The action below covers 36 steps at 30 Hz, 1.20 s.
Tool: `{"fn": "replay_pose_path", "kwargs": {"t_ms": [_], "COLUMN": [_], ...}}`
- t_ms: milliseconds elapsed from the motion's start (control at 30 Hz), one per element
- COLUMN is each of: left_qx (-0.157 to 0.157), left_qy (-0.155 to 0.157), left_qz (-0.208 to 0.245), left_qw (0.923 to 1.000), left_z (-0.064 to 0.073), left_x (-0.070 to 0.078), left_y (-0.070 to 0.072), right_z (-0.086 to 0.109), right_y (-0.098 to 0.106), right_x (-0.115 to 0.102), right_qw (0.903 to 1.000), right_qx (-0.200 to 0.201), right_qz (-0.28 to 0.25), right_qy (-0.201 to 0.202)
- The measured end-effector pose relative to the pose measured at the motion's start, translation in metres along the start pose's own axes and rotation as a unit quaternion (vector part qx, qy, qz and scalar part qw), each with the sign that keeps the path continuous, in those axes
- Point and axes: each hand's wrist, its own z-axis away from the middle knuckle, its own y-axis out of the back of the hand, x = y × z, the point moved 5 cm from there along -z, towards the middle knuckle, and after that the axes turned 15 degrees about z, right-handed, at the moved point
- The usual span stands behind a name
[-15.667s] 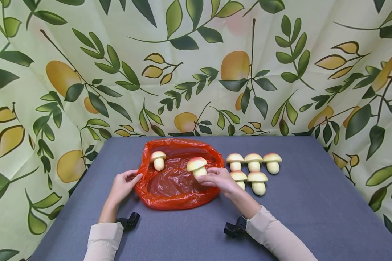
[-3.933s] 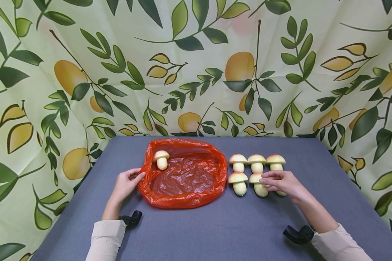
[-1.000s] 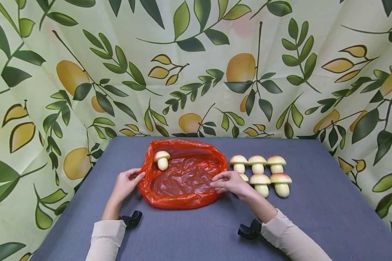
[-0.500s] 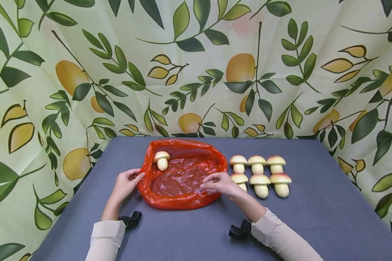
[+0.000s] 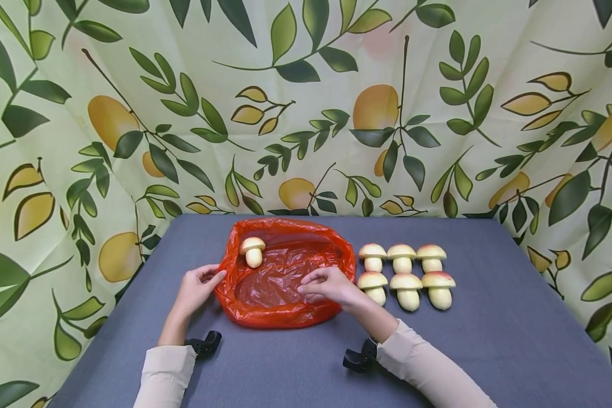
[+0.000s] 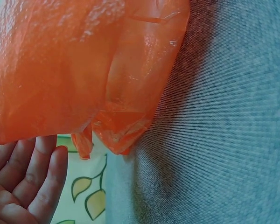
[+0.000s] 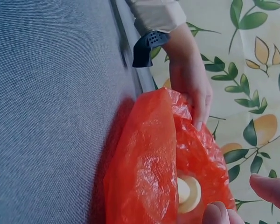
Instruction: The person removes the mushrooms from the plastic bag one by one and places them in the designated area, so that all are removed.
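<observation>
A red plastic bag (image 5: 280,317) lies with its mouth spread wide. One toy mushroom (image 5: 253,252) with a cream stem and a pale yellow cap stands inside at the back left, also seen as a mushroom (image 7: 190,193) in the right wrist view. My left hand (image 5: 195,288) pinches the bag's left rim between thumb and fingers; in the left wrist view its fingers (image 6: 30,177) reach behind the plastic. Over the bag's right half hovers my right hand (image 5: 327,286), holding nothing. Its thumb and fingers (image 7: 270,189) stand apart in the right wrist view.
Right of the bag, similar mushrooms lie in two rows of three, a back row (image 5: 402,258) and a front row (image 5: 407,290). They rest on a grey-blue cloth-covered table (image 5: 285,368). A leaf-and-fruit patterned curtain (image 5: 306,113) closes off the back and sides.
Earlier the right hand held a mushroom over the bag, then was at the rows' front right, where one more mushroom now lies. Since then it has moved left over the bag; the left hand stays.
</observation>
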Motion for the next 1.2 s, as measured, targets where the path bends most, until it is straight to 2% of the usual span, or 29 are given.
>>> {"fn": "replay_pose_path", "kwargs": {"t_ms": [133,333,767,1200], "left_qx": [0.001,0.000,0.000,0.000], "left_qy": [-0.001,-0.005,0.000,0.000], "left_qz": [0.002,0.003,0.000,-0.010], "left_qw": [1.0000,1.0000,1.0000,1.0000], "left_z": [0.000,0.001,0.001,-0.001], "left_x": [0.001,0.000,0.002,-0.001], "left_y": [0.000,0.000,0.000,0.000], "right_z": [-0.004,-0.010,-0.021,-0.033], "right_y": [-0.005,-0.010,-0.019,-0.028], "right_x": [-0.004,-0.007,-0.015,-0.023], "right_qw": [1.0000,0.9999,0.9993,0.9981], "right_qx": [0.001,0.003,-0.009,0.000], "right_qz": [-0.005,0.005,-0.023,-0.023], "right_qy": [0.003,-0.013,-0.029,-0.057]}}
